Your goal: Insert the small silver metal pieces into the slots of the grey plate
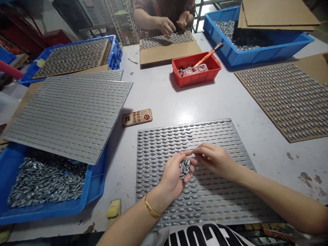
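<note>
My left hand is cupped around a small handful of grey metal pieces, held over the slotted tray in front of me. My right hand reaches in from the right, its fingertips pinched together at that handful. The tray's rows are filled with the same oval metal pieces. A gold bangle sits on my left wrist.
A blue bin of loose metal pieces stands at left under a leaning ribbed sheet. A phone, a red box with tools, a filled cardboard sheet and another blue bin lie farther out. Another person's hands work across the table.
</note>
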Available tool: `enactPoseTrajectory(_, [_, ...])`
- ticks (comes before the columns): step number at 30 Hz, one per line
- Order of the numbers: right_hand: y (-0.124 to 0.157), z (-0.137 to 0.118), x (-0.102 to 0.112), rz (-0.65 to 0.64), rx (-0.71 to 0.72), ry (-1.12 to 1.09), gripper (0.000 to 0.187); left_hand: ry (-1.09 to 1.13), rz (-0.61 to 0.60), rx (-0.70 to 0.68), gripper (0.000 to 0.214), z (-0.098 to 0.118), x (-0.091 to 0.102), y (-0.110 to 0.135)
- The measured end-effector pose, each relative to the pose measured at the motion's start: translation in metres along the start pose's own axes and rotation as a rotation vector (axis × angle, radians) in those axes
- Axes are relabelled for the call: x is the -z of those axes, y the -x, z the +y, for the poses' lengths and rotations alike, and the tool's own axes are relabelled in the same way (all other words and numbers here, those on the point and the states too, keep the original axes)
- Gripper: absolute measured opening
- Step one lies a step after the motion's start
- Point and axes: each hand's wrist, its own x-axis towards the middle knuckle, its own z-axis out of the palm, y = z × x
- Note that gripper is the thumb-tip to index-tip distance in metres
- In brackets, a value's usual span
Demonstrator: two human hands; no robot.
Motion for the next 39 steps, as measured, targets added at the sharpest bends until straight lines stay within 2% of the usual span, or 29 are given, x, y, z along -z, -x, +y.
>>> enactPoseTrajectory(3, [-0.008, 0.012, 0.004, 0.024, -0.231, -0.229, 0.010, 0.119, 0.074, -0.087, 0.015, 0.012, 0.005, 0.003])
enactPoseTrajectory(6, [-0.015, 0.024, -0.001, 0.051, -0.299, -0.282, 0.009, 0.180, 0.116, -0.064, 0.013, 0.011, 0.011, 0.003])
enactPoseTrajectory(10, [-0.020, 0.033, -0.017, 0.095, -0.245, -0.180, 0.010, 0.194, 0.087, 0.049, 0.017, -0.004, 0.014, 0.004])
enactPoseTrajectory(15, [-0.021, 0.037, -0.029, 0.086, -0.148, -0.020, 0.012, 0.128, 0.095, 0.030, 0.019, -0.014, 0.011, 0.007])
enactPoseTrajectory(22, [-0.022, 0.037, -0.031, 0.048, -0.095, 0.184, 0.017, -0.005, 0.003, -0.017, 0.026, -0.017, 0.007, 0.006])
enactPoseTrajectory(25, [-0.023, 0.037, -0.029, 0.035, -0.095, 0.173, 0.018, -0.020, -0.012, -0.030, 0.031, -0.018, 0.008, 0.005])
enactPoseTrajectory(29, [-0.019, 0.025, -0.021, 0.055, -0.161, -0.085, 0.016, 0.005, -0.011, -0.054, 0.024, -0.022, 0.010, 0.003])
enactPoseTrajectory(31, [-0.015, 0.013, -0.016, 0.037, -0.269, -0.338, 0.015, 0.010, -0.013, -0.076, 0.022, -0.023, 0.010, 0.001])
enactPoseTrajectory(35, [-0.006, -0.011, -0.013, -0.086, -0.481, -0.829, 0.020, 0.029, -0.024, -0.089, 0.025, -0.023, 0.008, -0.002])
enactPoseTrajectory(37, [-0.003, -0.018, -0.015, -0.079, -0.529, -0.932, 0.022, 0.035, -0.031, -0.082, 0.026, -0.024, 0.005, -0.003])
enactPoseTrajectory(39, [-0.001, -0.020, -0.018, 0.000, -0.522, -0.925, 0.021, 0.028, -0.032, -0.080, 0.027, -0.026, 0.003, -0.003])
